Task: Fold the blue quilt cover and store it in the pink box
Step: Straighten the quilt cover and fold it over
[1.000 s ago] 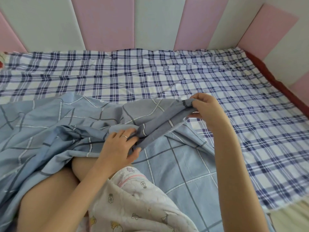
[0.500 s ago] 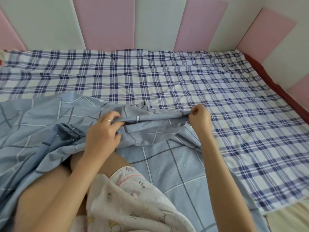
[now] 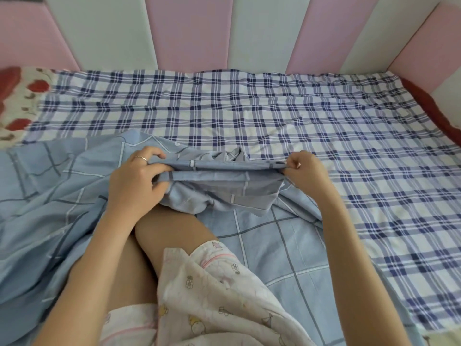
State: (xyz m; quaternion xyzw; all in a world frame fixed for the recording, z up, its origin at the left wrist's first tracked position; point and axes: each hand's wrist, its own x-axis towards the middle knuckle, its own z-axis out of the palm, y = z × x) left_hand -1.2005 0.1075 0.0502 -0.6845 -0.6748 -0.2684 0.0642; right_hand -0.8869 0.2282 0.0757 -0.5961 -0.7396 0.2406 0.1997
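Blue quilt cover (image 3: 262,245) is being pinched taut along its hem by left hand (image 3: 134,181) and right hand (image 3: 308,171), seemingly being squared before folding.

Your blue quilt cover (image 3: 262,245) is thin, matt woven cloth, creased and soft. The plaid bed sheet (image 3: 299,116) beneath it is matt cloth too, lightly wrinkled. The wall panels (image 3: 189,31) look smooth and padded. Your ring (image 3: 141,159) is shiny metal.
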